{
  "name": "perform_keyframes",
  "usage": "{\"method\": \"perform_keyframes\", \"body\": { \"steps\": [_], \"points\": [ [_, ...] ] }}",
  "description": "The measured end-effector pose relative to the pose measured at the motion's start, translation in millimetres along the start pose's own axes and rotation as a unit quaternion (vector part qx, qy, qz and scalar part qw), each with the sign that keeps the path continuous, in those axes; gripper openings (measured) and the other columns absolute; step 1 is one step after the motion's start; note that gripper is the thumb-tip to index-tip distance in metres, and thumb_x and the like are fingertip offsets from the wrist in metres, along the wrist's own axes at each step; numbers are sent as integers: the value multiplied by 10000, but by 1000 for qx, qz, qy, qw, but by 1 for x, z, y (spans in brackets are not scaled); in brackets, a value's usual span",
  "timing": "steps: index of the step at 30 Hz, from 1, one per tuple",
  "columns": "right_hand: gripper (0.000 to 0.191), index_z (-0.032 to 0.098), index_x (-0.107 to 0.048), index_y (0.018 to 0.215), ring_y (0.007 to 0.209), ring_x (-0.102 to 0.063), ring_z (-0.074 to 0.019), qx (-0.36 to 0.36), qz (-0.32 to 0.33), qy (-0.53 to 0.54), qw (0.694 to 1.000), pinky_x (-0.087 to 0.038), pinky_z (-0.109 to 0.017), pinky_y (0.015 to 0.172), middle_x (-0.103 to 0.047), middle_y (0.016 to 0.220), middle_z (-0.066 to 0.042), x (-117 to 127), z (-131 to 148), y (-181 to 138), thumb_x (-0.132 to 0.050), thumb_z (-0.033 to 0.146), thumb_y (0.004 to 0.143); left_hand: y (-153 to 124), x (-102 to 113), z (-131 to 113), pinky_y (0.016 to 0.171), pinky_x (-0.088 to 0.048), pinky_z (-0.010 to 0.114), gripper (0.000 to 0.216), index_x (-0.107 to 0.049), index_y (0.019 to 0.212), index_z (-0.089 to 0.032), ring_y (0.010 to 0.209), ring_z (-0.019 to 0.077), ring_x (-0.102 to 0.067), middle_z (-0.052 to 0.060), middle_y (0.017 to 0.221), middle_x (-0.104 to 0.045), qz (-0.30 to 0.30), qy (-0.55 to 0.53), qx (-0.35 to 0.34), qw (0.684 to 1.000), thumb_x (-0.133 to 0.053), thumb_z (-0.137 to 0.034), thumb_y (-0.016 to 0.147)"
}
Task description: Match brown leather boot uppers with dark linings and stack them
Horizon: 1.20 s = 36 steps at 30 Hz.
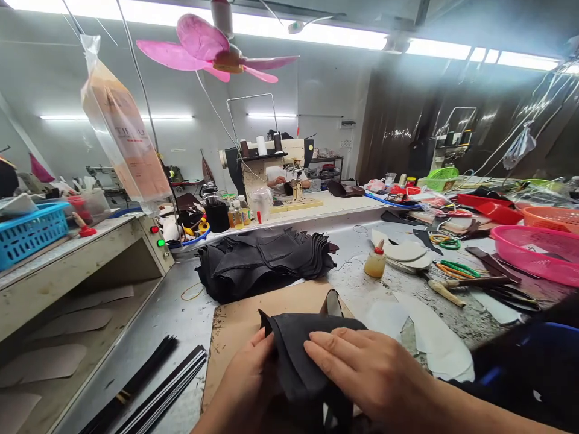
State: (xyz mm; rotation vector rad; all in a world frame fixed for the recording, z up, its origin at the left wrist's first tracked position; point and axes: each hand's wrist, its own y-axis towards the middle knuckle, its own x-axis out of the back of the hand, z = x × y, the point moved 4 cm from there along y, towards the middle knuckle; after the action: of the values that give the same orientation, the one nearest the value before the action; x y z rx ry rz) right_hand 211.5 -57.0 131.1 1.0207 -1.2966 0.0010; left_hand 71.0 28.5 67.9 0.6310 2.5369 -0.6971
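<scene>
A black leather-like piece [294, 349], bent over on itself, is between my hands above a tan board [235, 319]. At its left edge my left hand [246, 374] has its fingers closed around the material; part of them is hidden behind it. Across the top of the piece my right hand [375, 367] lies flat with its fingers stretched out, its thumb hidden. Behind the piece a narrow upright part with a dark edge [333, 301] sticks up; what it belongs to is hidden. Farther back on the bench lies a thick stack of black pieces [266, 259].
Black strip bundles [158, 392] lie at left beside a shelf unit [90, 253]. To the right are a glue bottle [375, 265], white cut pieces [441, 337], a hammer [447, 292] and a pink basket [534, 253]. A person's hands work at a sewing machine [266, 163] opposite.
</scene>
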Motion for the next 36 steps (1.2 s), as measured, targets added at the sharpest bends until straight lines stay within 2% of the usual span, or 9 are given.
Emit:
{"method": "perform_keyframes", "body": {
  "steps": [5, 9, 13, 22, 25, 27, 30, 32, 36],
  "points": [
    [367, 191, -631, 1105, 885, -688, -165, -152, 58, 146, 976, -551, -233, 762, -726, 1020, -53, 4, -22, -3, -484, 52, 800, -3, 4, -7, 594, -521, 244, 346, -651, 1006, -162, 655, 170, -669, 66, 785, -714, 38, 13, 22, 999, -746, -335, 723],
    [400, 181, -630, 1115, 867, -693, -189, -159, 59, 166, 972, -564, -261, 747, -721, 1032, -60, -8, -23, 0, -498, 53, 760, -4, 2, 3, 564, -519, 265, 470, -628, 1088, -195, 562, 150, -635, 27, 742, -702, 55, 31, 58, 996, -776, -393, 689],
    [341, 168, -638, 1101, 853, -699, -171, -159, 19, 126, 979, -568, -248, 741, -729, 1003, -68, -6, -29, 4, -447, 81, 832, 1, 8, 17, 760, -517, 314, 429, -693, 992, -142, 718, 205, -678, 62, 797, -732, 96, 41, 46, 993, -822, -330, 629],
    [353, 80, -633, 1134, 981, -677, -258, 42, 7, -38, 998, -600, -328, 757, -678, 1136, -133, -20, 11, -7, -385, 255, 953, 6, 23, 28, 769, -523, 366, 287, -698, 915, -106, 829, 284, -690, 113, 813, -743, -55, -43, 42, 997, -722, -228, 656],
    [352, 82, -629, 1157, 1008, -666, -258, 18, 1, 3, 1000, -585, -345, 804, -670, 1148, -143, -15, 17, -7, -384, 147, 912, -2, 16, 25, 747, -531, 339, 352, -662, 1039, -119, 823, 251, -689, 109, 881, -738, -46, -40, 44, 997, -683, -257, 716],
    [344, 135, -649, 1149, 962, -685, -227, -82, 21, 114, 990, -573, -304, 819, -698, 1104, -116, 1, 5, -7, -402, 161, 910, -9, 15, 12, 673, -536, 321, 445, -617, 1141, -154, 749, 225, -689, 99, 890, -734, 3, -4, 45, 999, -676, -365, 754],
    [304, 212, -694, 1075, 839, -707, -219, -344, 76, 295, 888, -580, -264, 738, -740, 988, -61, 21, -41, -30, -493, 366, 907, -11, 41, -24, 664, -534, 315, 577, -629, 1141, -171, 733, 219, -682, 94, 887, -732, 14, 121, -23, 992, -667, -565, 722],
    [379, 197, -702, 1041, 872, -695, -263, -465, 115, 386, 788, -576, -305, 747, -738, 975, -65, 16, -72, -59, -567, 490, 842, -2, 77, -45, 831, -503, 298, 501, -701, 977, -155, 879, 217, -671, 96, 930, -736, -62, 217, -83, 971, -722, -551, 672],
    [494, 137, -695, 1011, 891, -687, -255, -512, 241, 563, 602, -536, -337, 821, -726, 955, -82, -49, -95, -111, -685, 524, 705, 36, 117, -19, 793, -502, 313, 388, -720, 822, -145, 784, 216, -680, 77, 840, -745, -22, 248, 67, 966, -789, -455, 599]
  ]
}}
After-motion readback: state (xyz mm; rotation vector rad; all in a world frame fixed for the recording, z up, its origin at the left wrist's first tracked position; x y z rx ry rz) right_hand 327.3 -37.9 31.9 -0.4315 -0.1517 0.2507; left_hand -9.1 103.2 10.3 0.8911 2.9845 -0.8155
